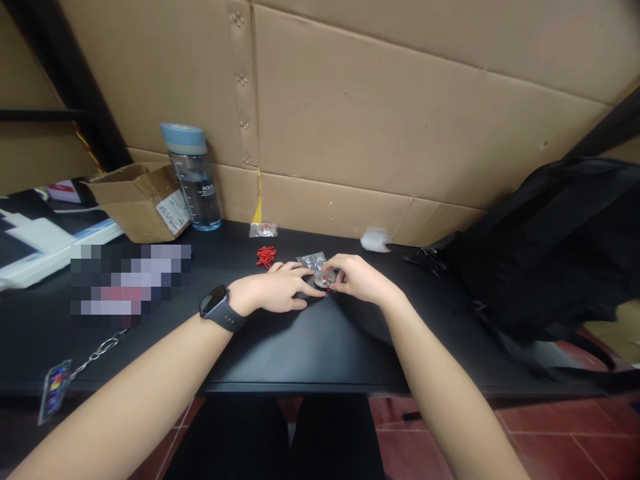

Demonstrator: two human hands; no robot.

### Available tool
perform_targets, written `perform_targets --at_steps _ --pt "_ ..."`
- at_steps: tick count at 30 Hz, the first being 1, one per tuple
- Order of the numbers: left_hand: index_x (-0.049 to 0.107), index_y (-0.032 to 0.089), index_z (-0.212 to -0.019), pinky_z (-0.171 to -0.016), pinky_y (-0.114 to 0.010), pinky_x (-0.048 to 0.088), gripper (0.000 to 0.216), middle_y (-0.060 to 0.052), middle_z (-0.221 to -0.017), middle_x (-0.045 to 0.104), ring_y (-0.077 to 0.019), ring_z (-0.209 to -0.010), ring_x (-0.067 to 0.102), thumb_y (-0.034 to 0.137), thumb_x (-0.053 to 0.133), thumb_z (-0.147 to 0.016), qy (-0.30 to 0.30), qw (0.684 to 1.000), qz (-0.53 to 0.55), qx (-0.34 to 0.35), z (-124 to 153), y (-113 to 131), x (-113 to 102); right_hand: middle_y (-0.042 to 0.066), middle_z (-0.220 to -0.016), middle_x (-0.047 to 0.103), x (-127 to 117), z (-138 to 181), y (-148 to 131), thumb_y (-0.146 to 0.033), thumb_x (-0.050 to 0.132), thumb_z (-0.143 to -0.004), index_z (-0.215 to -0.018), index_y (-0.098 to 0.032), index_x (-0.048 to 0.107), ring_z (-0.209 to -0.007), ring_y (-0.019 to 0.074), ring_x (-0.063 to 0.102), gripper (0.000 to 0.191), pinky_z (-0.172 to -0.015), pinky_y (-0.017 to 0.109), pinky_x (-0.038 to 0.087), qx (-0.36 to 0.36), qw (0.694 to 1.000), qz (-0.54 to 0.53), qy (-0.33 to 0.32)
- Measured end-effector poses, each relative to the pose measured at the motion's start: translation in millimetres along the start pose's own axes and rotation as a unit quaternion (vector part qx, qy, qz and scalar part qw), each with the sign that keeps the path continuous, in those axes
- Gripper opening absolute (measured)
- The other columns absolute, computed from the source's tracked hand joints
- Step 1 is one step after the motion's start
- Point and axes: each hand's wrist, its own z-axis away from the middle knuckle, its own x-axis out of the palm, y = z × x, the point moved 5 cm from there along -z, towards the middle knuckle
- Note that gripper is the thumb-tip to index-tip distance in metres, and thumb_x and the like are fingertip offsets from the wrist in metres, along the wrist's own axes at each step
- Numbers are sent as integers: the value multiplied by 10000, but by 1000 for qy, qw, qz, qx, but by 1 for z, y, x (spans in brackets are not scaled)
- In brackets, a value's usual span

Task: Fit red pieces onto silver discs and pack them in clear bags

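Note:
A small round clear disc (325, 281) with a red spot at its middle rests low over the black tabletop, between my two hands. My right hand (361, 280) pinches its right edge, thumb and forefinger bent around it. My left hand (274, 288), a black watch on its wrist, lies palm down with fingers stretched toward the disc; the fingertips are close to its left edge, and I cannot tell whether they touch. Just behind the disc is a crinkled clear plastic bag (312, 260). A little pile of short red pieces (266, 256) lies beyond my left fingers.
At the back stand a blue-lidded water bottle (196, 180) and an open cardboard box (137, 203). A small bagged item (263, 230) and a white crumpled packet (375, 240) lie by the cardboard wall (400, 120). A black backpack (550, 247) fills the right side.

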Motion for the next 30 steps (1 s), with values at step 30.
perform_targets --at_steps 30 --pt "667 258 -1054 -903 -393 431 235 -51 -1121 676 -281 -1078 601 227 651 -822 238 969 -46 -48 -8 -25 -17 47 -1080 639 10 -16 31 -120 772 -793 -956 -234 728 -971 213 567 203 -895 359 457 -24 994 36 99"
